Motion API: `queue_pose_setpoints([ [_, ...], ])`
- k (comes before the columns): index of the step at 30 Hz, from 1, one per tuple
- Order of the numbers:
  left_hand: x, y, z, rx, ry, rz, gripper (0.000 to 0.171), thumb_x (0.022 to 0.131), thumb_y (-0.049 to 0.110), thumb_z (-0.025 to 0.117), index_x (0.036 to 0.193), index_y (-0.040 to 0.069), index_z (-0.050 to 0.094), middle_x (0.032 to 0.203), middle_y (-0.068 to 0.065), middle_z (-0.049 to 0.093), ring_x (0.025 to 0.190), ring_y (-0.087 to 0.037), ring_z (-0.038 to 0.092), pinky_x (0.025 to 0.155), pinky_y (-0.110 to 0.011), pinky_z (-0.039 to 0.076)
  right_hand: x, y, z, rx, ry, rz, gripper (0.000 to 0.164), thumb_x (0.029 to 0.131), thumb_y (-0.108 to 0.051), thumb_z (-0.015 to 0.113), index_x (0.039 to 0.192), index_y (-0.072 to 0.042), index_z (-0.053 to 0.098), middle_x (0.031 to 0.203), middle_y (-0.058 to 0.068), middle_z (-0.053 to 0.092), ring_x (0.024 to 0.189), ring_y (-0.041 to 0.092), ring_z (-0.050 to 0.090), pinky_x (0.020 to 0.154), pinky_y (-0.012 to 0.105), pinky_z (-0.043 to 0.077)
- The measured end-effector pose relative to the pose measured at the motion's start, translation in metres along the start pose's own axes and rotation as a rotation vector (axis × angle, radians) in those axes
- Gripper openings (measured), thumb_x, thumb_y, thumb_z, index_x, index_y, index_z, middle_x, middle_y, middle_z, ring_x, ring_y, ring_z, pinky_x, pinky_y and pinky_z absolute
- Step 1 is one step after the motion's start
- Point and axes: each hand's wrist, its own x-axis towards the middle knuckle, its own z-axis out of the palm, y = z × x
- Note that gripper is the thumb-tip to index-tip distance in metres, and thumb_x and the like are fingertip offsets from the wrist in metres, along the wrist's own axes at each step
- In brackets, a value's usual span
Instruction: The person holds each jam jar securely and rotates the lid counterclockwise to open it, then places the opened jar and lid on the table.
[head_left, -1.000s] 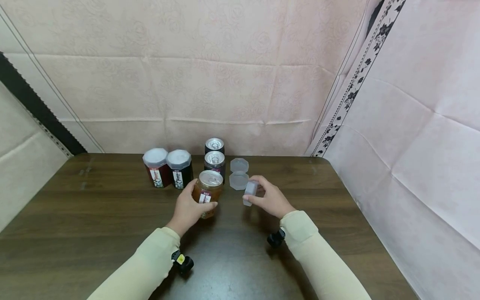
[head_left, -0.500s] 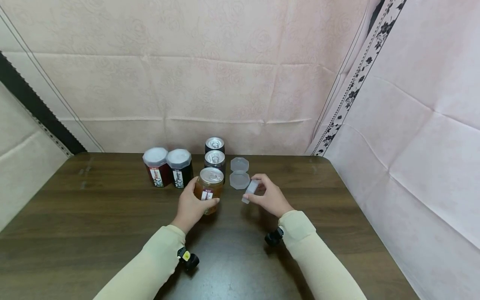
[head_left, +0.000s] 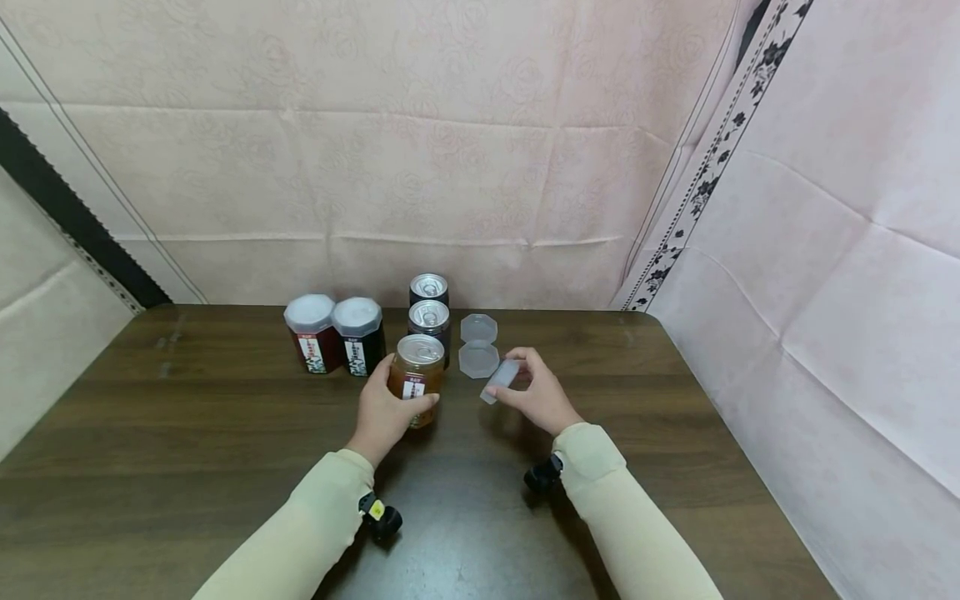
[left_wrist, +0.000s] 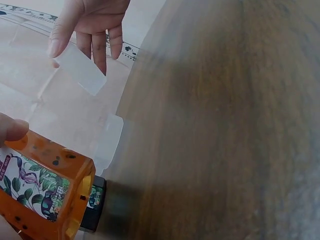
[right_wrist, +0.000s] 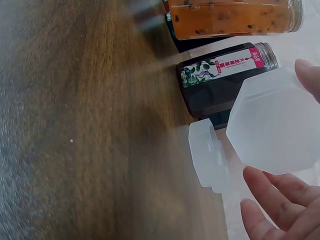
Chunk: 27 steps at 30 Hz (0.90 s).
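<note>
In the head view my left hand (head_left: pixel 381 419) grips an octagonal glass jar (head_left: pixel 420 377) of orange, dark-seeded preserve, upright with its silver lid on. Its flower-patterned label shows in the left wrist view, where only part of the hand is in frame. My right hand (head_left: pixel 542 398) pinches a translucent plastic cap (head_left: pixel 501 381) at its edges, thumb on one side and fingers on the other, tilted on edge right of the jar. The right wrist view shows the broad face of the cap (right_wrist: pixel 275 125). Two similar caps (head_left: pixel 478 361) lie on the table behind it.
Two dark jars (head_left: pixel 430 316) with bare silver lids stand one behind the other beyond the orange jar. Left of them are two dark jars wearing white caps (head_left: pixel 357 313). A cloth-covered wall (head_left: pixel 480 183) rises at the table's back edge.
My left hand has moved the orange jar slightly away from me. The cap in my right hand has tilted further over and shifted a little left.
</note>
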Motion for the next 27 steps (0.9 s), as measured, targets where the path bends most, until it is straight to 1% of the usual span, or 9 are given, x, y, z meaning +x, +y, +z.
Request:
queue_pose_setpoints([
  [7,0.0,0.0,0.002,-0.016,0.006,-0.005,0.085,0.079,0.023,0.079,0.146,0.004,0.032,0.144,-0.02,0.043,0.128,-0.037,0.043,0.105,-0.057,0.035,-0.001,0.002,0.003,0.064,0.001,-0.012,0.055,0.082,-0.022,0.077,0.127,-0.014,0.045,0.121,0.01,0.057,0.108,0.028,0.053,0.088,0.043,0.045],
  [14,0.001,0.0,0.003,-0.026,-0.004,-0.024,0.084,0.08,0.023,0.078,0.147,0.004,0.03,0.146,-0.02,0.039,0.131,-0.039,0.04,0.106,-0.059,0.033,-0.001,0.004,0.006,0.138,-0.008,-0.003,0.058,0.081,-0.018,0.078,0.127,-0.01,0.043,0.123,0.011,0.054,0.107,0.027,0.054,0.091,0.041,0.046],
  [20,0.002,-0.001,0.005,-0.045,0.002,-0.021,0.084,0.08,0.023,0.078,0.147,0.005,0.029,0.146,-0.019,0.039,0.131,-0.038,0.04,0.107,-0.058,0.032,0.001,0.008,0.006,0.182,-0.014,-0.013,0.06,0.081,-0.012,0.077,0.128,-0.006,0.041,0.122,0.011,0.051,0.103,0.025,0.054,0.086,0.034,0.047],
  [21,0.002,-0.001,0.005,-0.048,0.005,-0.019,0.084,0.08,0.023,0.078,0.147,0.005,0.03,0.146,-0.019,0.04,0.131,-0.037,0.04,0.107,-0.058,0.032,0.001,0.008,0.006,0.186,-0.015,-0.008,0.059,0.081,-0.012,0.077,0.128,-0.007,0.041,0.122,0.01,0.051,0.103,0.024,0.054,0.086,0.033,0.047],
  [24,0.003,-0.001,0.006,-0.058,0.012,-0.014,0.084,0.08,0.023,0.078,0.147,0.005,0.03,0.145,-0.018,0.041,0.13,-0.036,0.041,0.107,-0.057,0.032,0.001,0.01,0.007,0.205,-0.018,0.003,0.061,0.081,-0.012,0.077,0.128,-0.006,0.04,0.122,0.01,0.049,0.105,0.024,0.055,0.088,0.033,0.048],
  [27,0.003,-0.002,0.006,-0.065,0.015,-0.012,0.084,0.08,0.022,0.078,0.147,0.006,0.03,0.145,-0.018,0.041,0.131,-0.036,0.041,0.108,-0.056,0.032,0.002,0.011,0.007,0.227,-0.02,0.017,0.061,0.081,-0.011,0.077,0.129,-0.006,0.039,0.123,0.01,0.048,0.108,0.024,0.055,0.092,0.036,0.049],
])
